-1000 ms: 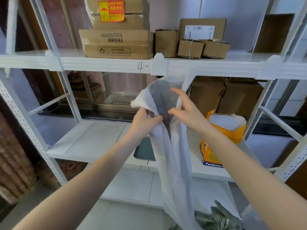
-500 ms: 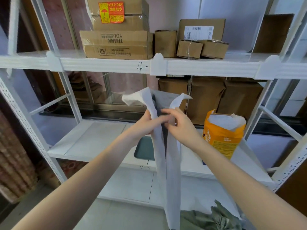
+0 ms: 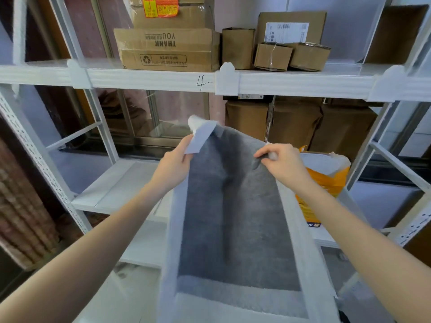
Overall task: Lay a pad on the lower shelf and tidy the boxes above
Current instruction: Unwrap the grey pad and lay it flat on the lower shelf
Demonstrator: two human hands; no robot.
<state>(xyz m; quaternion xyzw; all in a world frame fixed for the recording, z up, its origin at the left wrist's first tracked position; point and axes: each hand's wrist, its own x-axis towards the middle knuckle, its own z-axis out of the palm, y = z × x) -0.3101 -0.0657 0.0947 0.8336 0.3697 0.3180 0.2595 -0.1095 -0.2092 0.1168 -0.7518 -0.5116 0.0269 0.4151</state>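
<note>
- The pad (image 3: 235, 206), grey in the centre with a white border, hangs spread open in front of the shelving, held up by its two top corners; it is in the air and not on any shelf.
- The left hand (image 3: 173, 163) grips the upper left corner, fingers curled round the edge, where the white border folds over.
- The right hand (image 3: 283, 163) pinches the upper right corner between thumb and curled fingers.
- The lower shelf (image 3: 112, 190) lies behind the pad, its left part bare and white.
- An orange bag (image 3: 326, 180), open at the top, stands on that shelf to the right, behind the right hand.
- On the upper shelf (image 3: 149, 79), marked "4-", sit the boxes (image 3: 168, 48): a stack at left, smaller cartons just beside it to the right.
</note>
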